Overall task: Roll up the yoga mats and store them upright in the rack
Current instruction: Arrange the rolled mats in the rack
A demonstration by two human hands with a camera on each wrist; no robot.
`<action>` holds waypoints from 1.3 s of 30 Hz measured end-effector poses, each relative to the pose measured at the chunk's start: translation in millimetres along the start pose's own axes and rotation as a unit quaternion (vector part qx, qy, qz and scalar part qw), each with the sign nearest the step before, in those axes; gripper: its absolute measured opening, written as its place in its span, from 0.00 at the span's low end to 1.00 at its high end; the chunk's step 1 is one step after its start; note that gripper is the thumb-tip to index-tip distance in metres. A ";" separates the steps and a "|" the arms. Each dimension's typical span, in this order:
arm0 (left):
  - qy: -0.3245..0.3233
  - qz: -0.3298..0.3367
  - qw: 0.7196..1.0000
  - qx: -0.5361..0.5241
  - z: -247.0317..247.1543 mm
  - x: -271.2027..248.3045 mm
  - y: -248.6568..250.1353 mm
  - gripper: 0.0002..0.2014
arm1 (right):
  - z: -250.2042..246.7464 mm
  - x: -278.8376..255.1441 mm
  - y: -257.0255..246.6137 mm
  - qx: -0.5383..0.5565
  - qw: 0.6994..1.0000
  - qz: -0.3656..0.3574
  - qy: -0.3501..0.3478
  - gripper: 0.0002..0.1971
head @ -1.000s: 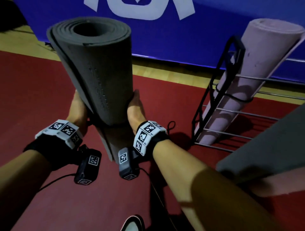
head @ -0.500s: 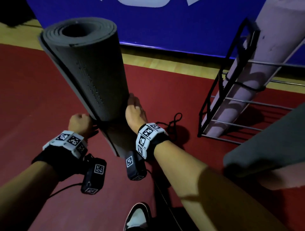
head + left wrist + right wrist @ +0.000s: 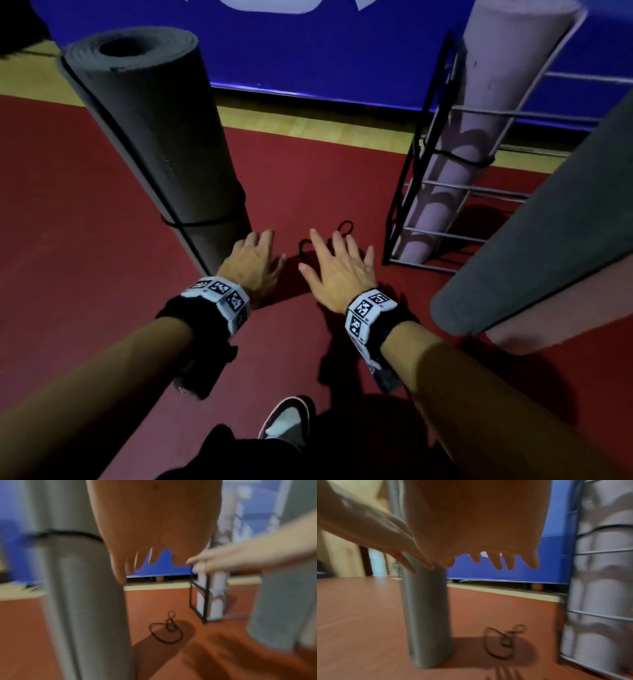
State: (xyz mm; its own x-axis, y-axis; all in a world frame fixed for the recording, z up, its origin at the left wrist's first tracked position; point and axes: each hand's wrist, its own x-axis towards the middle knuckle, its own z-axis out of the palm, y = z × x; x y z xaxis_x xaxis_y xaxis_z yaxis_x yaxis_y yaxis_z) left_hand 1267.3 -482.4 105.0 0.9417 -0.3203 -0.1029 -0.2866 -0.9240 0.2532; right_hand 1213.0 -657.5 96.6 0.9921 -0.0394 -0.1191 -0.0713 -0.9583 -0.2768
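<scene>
Grey mat rolled, cord-tied, standing on red floor. Left hand and right hand both spread, holding nothing. Rack near, holds lilac mat.

The rolled grey mat stands on end on the red floor, a thin black strap cinched round it near its base. My left hand hovers just right of the mat's foot, fingers spread and holding nothing. My right hand is further right of the mat, fingers splayed, above a loose black cord lying on the floor. Well right of the mat stands the black wire rack, with a pale lilac rolled mat leaning inside it. Another grey roll juts in beyond the rack.
</scene>
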 end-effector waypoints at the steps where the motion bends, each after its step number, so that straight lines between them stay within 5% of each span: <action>1: 0.005 0.020 1.000 0.018 4.7 8.5 8.2 0.33 | -1.1 -0.1 13.3 -0.006 1.000 0.011 0.009 0.36; 12: -0.051 0.070 0.990 0.112 123.4 90.2 37.2 0.35 | 51.1 29.9 100.5 -0.064 0.993 0.093 0.036 0.40; 19: -0.188 0.083 0.973 0.106 213.0 122.3 14.5 0.30 | 99.1 51.4 111.2 -0.084 0.992 0.090 0.000 0.41; 26: -0.224 0.102 0.964 0.100 236.4 127.3 7.0 0.26 | 124.0 77.2 101.7 -0.067 0.995 0.079 -0.002 0.40; 33: -0.245 0.090 0.957 0.125 242.4 137.8 9.0 0.31 | 142.5 85.2 95.7 -0.052 0.995 0.079 -0.031 0.40; 39: -0.185 0.107 0.963 0.165 255.9 138.4 9.9 0.27 | 150.5 76.9 108.0 -0.062 0.994 0.085 -0.034 0.39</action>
State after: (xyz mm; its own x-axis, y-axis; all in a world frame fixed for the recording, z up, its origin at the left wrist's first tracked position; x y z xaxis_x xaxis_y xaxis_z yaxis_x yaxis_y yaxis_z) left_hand 1349.7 -589.3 -152.9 0.7454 -0.5070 -0.4328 -0.5650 -0.8250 -0.0067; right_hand 1266.1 -721.5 -86.0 0.9573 -0.1874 -0.2201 -0.2189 -0.9673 -0.1284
